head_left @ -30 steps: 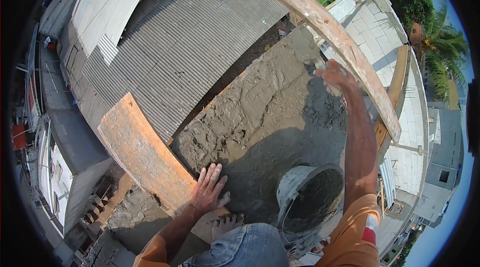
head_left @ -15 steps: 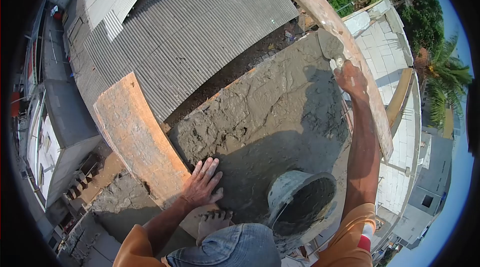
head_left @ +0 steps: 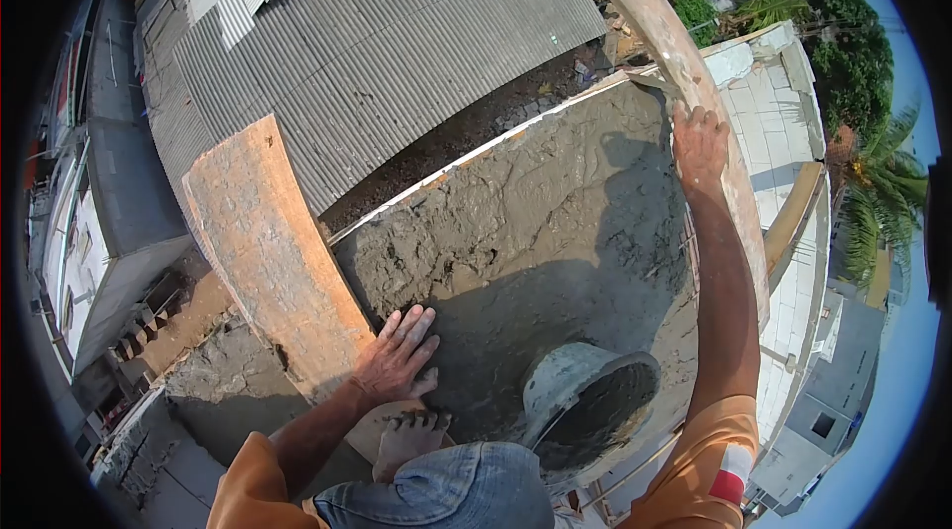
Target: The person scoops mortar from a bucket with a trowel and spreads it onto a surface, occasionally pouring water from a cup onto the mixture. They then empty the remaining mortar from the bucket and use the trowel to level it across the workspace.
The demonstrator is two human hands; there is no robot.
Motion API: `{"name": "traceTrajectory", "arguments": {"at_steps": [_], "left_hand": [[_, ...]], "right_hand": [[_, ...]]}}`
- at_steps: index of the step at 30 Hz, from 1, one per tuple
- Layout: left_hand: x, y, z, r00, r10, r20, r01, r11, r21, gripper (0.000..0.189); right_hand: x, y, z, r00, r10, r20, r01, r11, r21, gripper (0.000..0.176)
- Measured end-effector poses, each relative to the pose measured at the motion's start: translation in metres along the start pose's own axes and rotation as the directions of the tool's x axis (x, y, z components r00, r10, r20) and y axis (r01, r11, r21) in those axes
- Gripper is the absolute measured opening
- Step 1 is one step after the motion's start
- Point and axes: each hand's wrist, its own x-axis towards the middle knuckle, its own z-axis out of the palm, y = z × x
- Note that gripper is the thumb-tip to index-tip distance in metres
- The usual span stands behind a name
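Observation:
My right hand (head_left: 701, 152) is closed around the handle of a trowel at the far right corner of a wet mortar surface (head_left: 516, 192). The trowel's blade (head_left: 652, 83) shows nearly edge-on, tilted beside a long pale board (head_left: 684, 48). My left hand (head_left: 397, 355) lies with fingers spread at the edge of an orange-brown plank (head_left: 273, 241), its fingertips over the mortar. A mortar-crusted bucket (head_left: 565, 380) leans on its side near my knee, its mouth facing right. Mortar coats the inside of the bucket.
A corrugated roof (head_left: 397, 53) lies below, beyond the mortar's far edge. A white block wall (head_left: 769, 113) stands on the right. More mortar (head_left: 228, 365) lies left of the plank. My bare foot (head_left: 412, 435) rests near my left hand.
The trowel has turned from flat to nearly edge-on, and my right hand has shifted slightly. A pale strip now shows along the mortar's far edge. My left hand stays on the plank.

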Motion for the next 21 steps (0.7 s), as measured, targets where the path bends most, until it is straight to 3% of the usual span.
{"name": "traceTrajectory", "arguments": {"at_steps": [5, 11, 14, 17, 21], "left_hand": [[-0.001, 0.0, 0.002, 1.0, -0.012, -0.015, 0.012, 1.0, -0.027, 0.054], [0.0, 0.001, 0.0, 1.0, -0.005, -0.027, 0.004, 1.0, -0.018, 0.052], [0.0, 0.001, -0.001, 1.0, -0.005, -0.03, 0.005, 1.0, -0.019, 0.052], [0.0, 0.001, -0.001, 0.999, 0.001, -0.038, -0.002, 1.0, -0.011, 0.051], [-0.001, 0.0, -0.002, 1.0, 0.002, -0.023, -0.002, 1.0, 0.009, 0.052]], "right_hand": [[-0.012, -0.021, -0.014, 0.994, -0.106, -0.005, 0.106, 0.994, -0.028, 0.037], [-0.006, -0.012, -0.035, 0.992, -0.117, 0.05, 0.114, 0.991, 0.067, 0.034], [0.002, 0.008, -0.056, 0.988, -0.153, -0.004, 0.153, 0.987, 0.058, 0.03], [0.014, 0.017, -0.05, 0.998, -0.055, 0.035, 0.053, 0.997, 0.055, 0.03], [0.002, 0.013, -0.029, 0.997, -0.062, 0.05, 0.06, 0.998, 0.036, 0.031]]}}
